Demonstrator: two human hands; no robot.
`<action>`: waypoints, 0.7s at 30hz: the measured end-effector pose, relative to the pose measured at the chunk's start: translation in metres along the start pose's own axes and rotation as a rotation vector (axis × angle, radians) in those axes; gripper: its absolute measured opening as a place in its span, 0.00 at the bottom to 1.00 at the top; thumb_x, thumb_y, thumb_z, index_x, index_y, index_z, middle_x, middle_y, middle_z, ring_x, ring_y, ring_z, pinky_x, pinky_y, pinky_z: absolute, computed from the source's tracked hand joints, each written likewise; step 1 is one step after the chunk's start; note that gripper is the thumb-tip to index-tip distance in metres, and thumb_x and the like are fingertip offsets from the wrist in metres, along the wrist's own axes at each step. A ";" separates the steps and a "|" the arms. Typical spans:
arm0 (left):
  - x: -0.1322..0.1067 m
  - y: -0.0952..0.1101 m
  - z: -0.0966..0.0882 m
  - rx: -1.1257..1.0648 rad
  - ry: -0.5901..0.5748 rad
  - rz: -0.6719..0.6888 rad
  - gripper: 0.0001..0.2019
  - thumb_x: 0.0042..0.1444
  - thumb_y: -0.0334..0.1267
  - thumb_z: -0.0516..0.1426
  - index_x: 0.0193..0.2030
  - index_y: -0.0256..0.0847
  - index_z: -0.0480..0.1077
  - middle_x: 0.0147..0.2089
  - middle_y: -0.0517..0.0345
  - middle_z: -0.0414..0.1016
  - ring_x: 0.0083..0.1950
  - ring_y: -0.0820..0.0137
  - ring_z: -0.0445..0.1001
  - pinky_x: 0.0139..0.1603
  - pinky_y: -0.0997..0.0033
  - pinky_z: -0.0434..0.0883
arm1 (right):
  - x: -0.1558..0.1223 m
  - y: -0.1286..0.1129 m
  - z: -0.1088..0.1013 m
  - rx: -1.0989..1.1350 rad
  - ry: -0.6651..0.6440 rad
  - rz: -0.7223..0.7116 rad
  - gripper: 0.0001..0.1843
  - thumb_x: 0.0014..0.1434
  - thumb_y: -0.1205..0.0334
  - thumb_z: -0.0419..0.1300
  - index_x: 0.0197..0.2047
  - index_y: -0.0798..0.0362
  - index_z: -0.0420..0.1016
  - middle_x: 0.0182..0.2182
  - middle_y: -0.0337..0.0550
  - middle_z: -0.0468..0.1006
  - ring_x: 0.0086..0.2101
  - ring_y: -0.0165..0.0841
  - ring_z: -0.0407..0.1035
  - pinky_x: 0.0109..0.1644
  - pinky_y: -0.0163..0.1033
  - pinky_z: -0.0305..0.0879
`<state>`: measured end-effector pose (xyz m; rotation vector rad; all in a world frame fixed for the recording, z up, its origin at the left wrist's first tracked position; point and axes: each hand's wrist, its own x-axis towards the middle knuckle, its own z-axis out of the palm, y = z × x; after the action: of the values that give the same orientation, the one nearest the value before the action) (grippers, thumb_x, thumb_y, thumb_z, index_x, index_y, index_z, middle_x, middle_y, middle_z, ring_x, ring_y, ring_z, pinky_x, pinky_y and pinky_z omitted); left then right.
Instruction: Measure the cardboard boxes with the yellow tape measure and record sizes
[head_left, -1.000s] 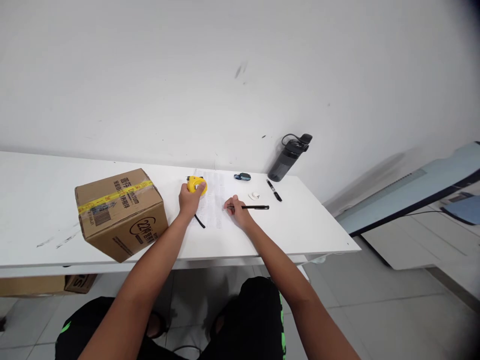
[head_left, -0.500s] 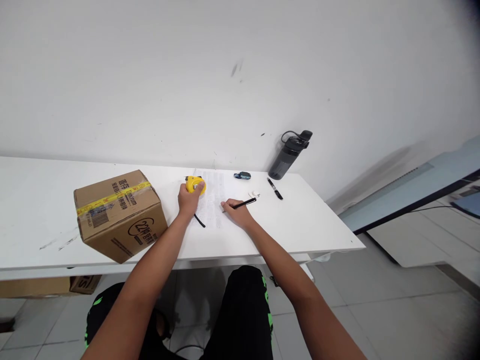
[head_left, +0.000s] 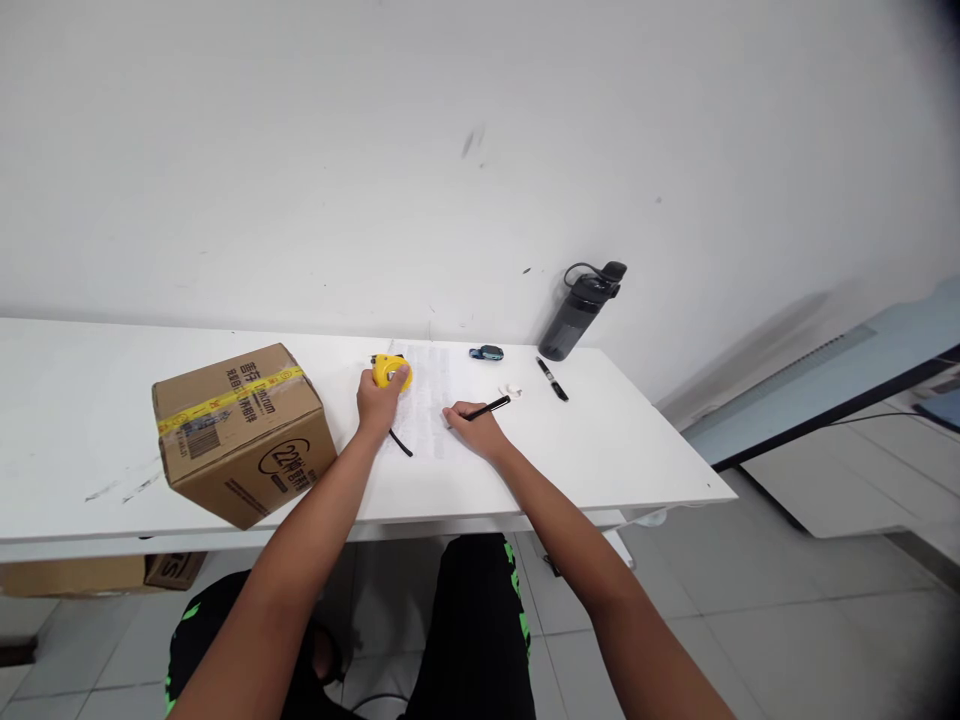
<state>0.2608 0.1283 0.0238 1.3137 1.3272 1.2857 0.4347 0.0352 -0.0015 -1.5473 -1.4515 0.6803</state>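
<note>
My left hand [head_left: 377, 403] is closed around a yellow tape measure [head_left: 391, 371] resting on the white table [head_left: 90, 440]; its black strap [head_left: 400, 443] trails toward me. A printed sheet of paper [head_left: 429, 400] lies between my hands. Gripped in writing position by my right hand [head_left: 472, 424] is a black pen [head_left: 489, 406], its tip on the paper's right part and its shaft slanting up to the right.
A taped cardboard box [head_left: 244, 430] stands left of my hands. Behind the paper are a small dark blue object [head_left: 486, 352], a white cap-like piece [head_left: 510, 390], a black marker [head_left: 551, 379] and a dark water bottle [head_left: 581, 310] by the wall. Another box [head_left: 97, 572] sits under the table.
My right hand picked the pen up from lying flat and turned it into a writing grip, tip on the paper. The left hand stayed on the tape measure.
</note>
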 end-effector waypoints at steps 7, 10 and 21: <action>0.000 -0.001 0.000 0.000 -0.002 0.008 0.23 0.48 0.58 0.65 0.34 0.42 0.62 0.32 0.62 0.68 0.32 0.71 0.67 0.34 0.70 0.64 | 0.000 0.002 0.000 0.003 -0.001 -0.004 0.20 0.59 0.48 0.56 0.22 0.51 0.66 0.20 0.35 0.66 0.26 0.30 0.60 0.31 0.37 0.55; 0.001 -0.002 0.000 0.017 -0.004 0.004 0.24 0.49 0.59 0.65 0.34 0.42 0.62 0.33 0.61 0.68 0.33 0.70 0.68 0.35 0.70 0.65 | 0.001 0.004 0.000 0.002 0.043 0.007 0.20 0.59 0.48 0.56 0.21 0.51 0.63 0.20 0.34 0.63 0.25 0.30 0.59 0.31 0.37 0.54; 0.001 -0.009 0.003 -0.170 -0.050 0.010 0.32 0.51 0.57 0.65 0.52 0.47 0.54 0.41 0.57 0.72 0.36 0.69 0.77 0.34 0.69 0.75 | 0.000 0.003 0.000 0.022 0.012 -0.017 0.21 0.57 0.47 0.56 0.20 0.50 0.57 0.19 0.34 0.60 0.24 0.29 0.55 0.29 0.37 0.52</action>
<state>0.2628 0.1305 0.0144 1.2275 1.1516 1.3335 0.4356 0.0351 -0.0040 -1.5185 -1.4423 0.6737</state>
